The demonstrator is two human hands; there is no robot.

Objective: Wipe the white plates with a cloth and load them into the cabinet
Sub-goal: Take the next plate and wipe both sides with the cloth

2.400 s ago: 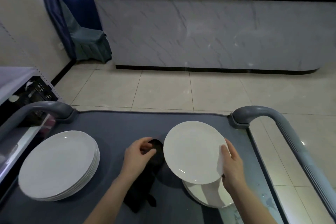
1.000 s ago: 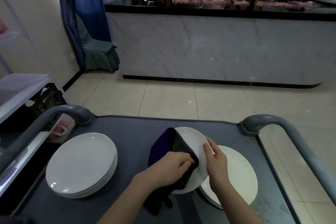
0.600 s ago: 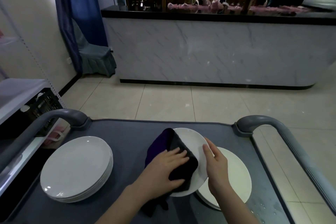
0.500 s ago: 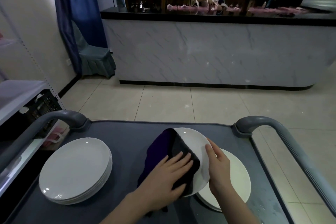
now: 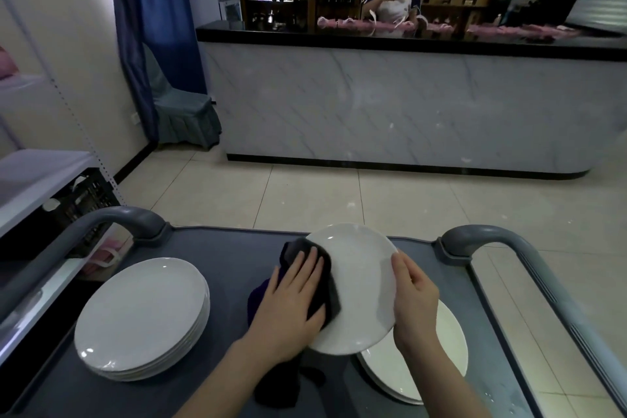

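Dark grey cart (image 5: 220, 248) in view, curved grey handles (image 5: 481, 237) at its far corners, stack of white plates (image 5: 142, 316) on the left, lower stack (image 5: 441, 360) on the right, dark cloth (image 5: 278, 383) trailing onto the top between them.

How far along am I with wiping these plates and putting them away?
Done: no plates visibly loaded in a cabinet. In hand: the right hand grips one plate by its rim while the left hand presses the dark cloth on its face. Left: the stack on the left of the cart and the pile under the held one; which are wiped I cannot tell.
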